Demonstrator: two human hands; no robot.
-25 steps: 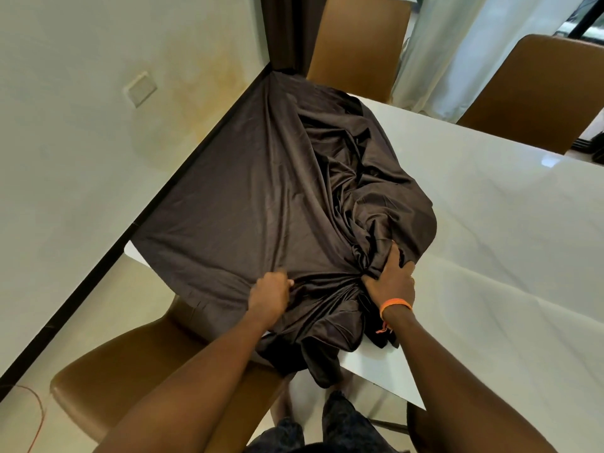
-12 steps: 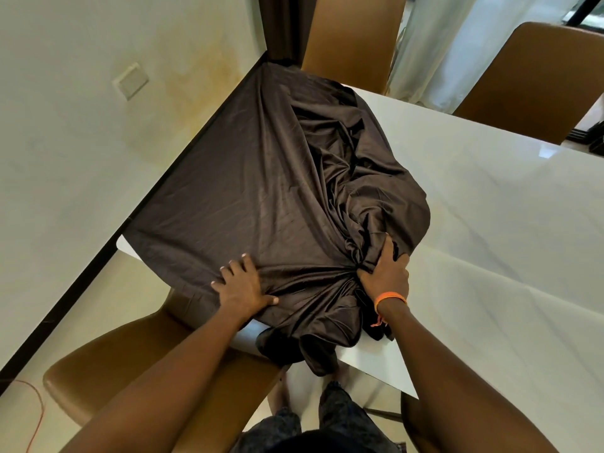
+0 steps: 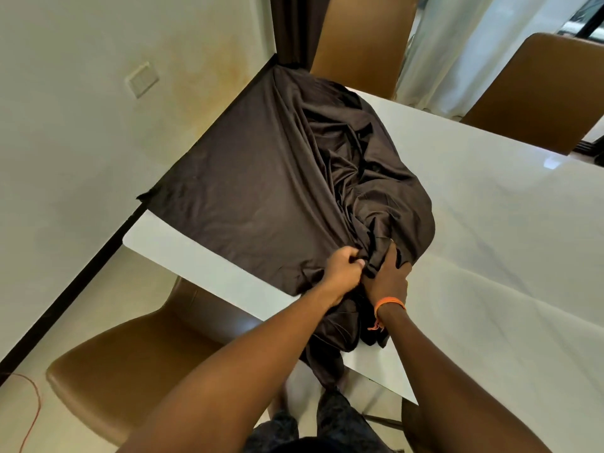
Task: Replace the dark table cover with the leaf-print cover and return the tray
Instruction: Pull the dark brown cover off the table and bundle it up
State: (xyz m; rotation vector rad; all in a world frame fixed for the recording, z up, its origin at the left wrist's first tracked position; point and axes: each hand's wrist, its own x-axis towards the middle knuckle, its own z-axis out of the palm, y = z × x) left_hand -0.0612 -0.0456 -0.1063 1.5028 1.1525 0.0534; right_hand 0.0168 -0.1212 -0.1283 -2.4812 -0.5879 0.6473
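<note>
Left hand [image 3: 341,273] now bunches dark cover [image 3: 261,191] beside gripping right hand [image 3: 387,277]; I'm gathering, probably lifting it off the table [image 3: 490,223] next.

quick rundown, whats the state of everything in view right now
dark cover: bunched up, partly off the table, one end hanging over the near edge
table: white top mostly bare
left hand: fingers curled, gripping the cover
right hand: gripping the gathered folds
near chair: unoccupied, tucked at the table corner
</note>
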